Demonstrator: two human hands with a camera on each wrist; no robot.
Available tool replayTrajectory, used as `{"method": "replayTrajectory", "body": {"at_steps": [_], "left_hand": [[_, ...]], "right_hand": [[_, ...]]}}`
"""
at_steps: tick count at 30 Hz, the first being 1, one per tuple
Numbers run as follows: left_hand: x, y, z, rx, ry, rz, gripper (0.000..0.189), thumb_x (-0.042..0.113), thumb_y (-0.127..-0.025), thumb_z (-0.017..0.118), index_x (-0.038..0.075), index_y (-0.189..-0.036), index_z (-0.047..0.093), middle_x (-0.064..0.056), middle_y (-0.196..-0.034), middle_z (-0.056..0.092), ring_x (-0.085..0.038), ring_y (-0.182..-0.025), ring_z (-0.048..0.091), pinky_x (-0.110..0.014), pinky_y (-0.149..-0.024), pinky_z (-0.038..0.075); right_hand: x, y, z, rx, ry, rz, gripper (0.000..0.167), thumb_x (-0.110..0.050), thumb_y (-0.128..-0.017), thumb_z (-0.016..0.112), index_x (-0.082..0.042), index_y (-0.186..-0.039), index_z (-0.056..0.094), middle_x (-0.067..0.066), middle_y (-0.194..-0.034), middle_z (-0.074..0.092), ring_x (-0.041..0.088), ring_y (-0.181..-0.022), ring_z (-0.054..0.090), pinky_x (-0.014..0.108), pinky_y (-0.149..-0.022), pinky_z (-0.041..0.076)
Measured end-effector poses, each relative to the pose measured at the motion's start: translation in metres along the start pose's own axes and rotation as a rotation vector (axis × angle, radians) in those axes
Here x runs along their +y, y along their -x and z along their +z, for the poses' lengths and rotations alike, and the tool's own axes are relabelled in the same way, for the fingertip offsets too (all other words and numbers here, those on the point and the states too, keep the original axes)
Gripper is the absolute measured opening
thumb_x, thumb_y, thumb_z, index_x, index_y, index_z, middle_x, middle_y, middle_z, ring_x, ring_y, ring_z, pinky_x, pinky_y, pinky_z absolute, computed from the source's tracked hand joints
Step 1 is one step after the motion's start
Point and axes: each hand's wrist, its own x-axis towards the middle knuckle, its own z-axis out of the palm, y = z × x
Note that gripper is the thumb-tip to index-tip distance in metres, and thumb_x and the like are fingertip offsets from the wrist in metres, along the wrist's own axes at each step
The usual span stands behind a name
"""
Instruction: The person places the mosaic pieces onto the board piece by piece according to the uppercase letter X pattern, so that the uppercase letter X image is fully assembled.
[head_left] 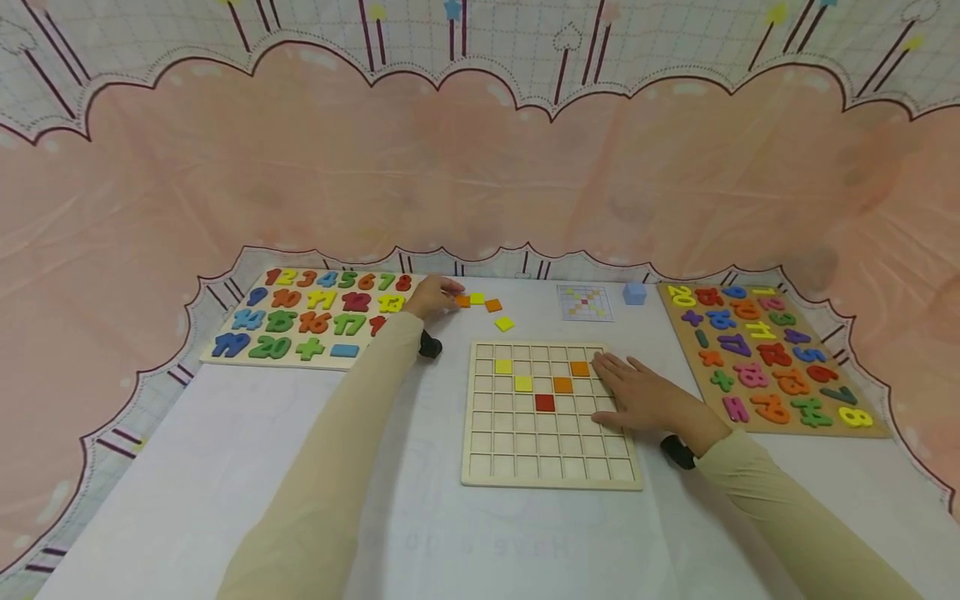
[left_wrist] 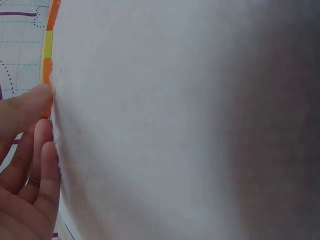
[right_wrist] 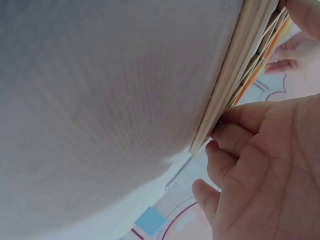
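Note:
My left hand (head_left: 432, 298) reaches to the back of the table, beside the left number board. Its thumb and a finger pinch a small orange square tile (left_wrist: 48, 106) at the tabletop. A pale wooden grid board (head_left: 551, 476) lies in the middle. Two yellow tiles (head_left: 503, 367), a red tile (head_left: 544, 403) and two orange tiles (head_left: 580, 368) sit in its cells along diagonals. My right hand (head_left: 651, 400) rests on the board's right edge with the fingers stretched out. In the right wrist view, its fingertips (right_wrist: 232, 137) touch the board's side.
Loose yellow tiles (head_left: 505, 323) and another orange tile (head_left: 492, 306) lie near the left hand. A pattern card (head_left: 585, 303) and a blue cube (head_left: 634, 293) are at the back. Colourful number boards flank the grid, one left (head_left: 255, 358), one right (head_left: 757, 427).

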Motion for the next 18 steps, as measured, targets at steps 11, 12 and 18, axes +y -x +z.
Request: {"method": "replayTrajectory", "body": {"at_steps": [11, 12, 18], "left_hand": [[-0.0003, 0.0047, 0.0020, -0.017, -0.029, 0.000, 0.036, -0.001, -0.083, 0.067, 0.006, -0.118, 0.065, -0.013, -0.119, 0.062, -0.024, -0.103, 0.052, -0.035, -0.100, 0.043], [-0.0001, 0.0052, 0.0021, -0.015, -0.038, -0.005, 0.035, 0.000, -0.083, 0.068, 0.006, -0.118, 0.065, -0.013, -0.119, 0.062, -0.024, -0.103, 0.051, -0.035, -0.099, 0.043], [0.0022, 0.0074, 0.0017, 0.005, -0.046, -0.031, 0.031, 0.004, -0.083, 0.069, 0.004, -0.114, 0.067, -0.015, -0.115, 0.063, -0.024, -0.098, 0.051, -0.036, -0.096, 0.043]], "right_hand": [[0.0004, 0.0000, 0.0016, 0.006, 0.007, 0.009, 0.090, -0.059, -0.088, 0.051, 0.004, -0.146, 0.022, 0.021, -0.154, 0.022, 0.036, -0.143, 0.020, 0.053, -0.115, 0.015], [0.0007, 0.0000, 0.0020, 0.008, 0.009, 0.006, 0.090, -0.059, -0.088, 0.050, 0.004, -0.146, 0.023, 0.021, -0.154, 0.022, 0.036, -0.143, 0.021, 0.054, -0.115, 0.015], [0.0011, -0.0003, 0.0024, 0.010, 0.009, -0.001, 0.091, -0.059, -0.088, 0.050, 0.005, -0.146, 0.023, 0.022, -0.153, 0.023, 0.037, -0.142, 0.021, 0.054, -0.115, 0.015]]}}
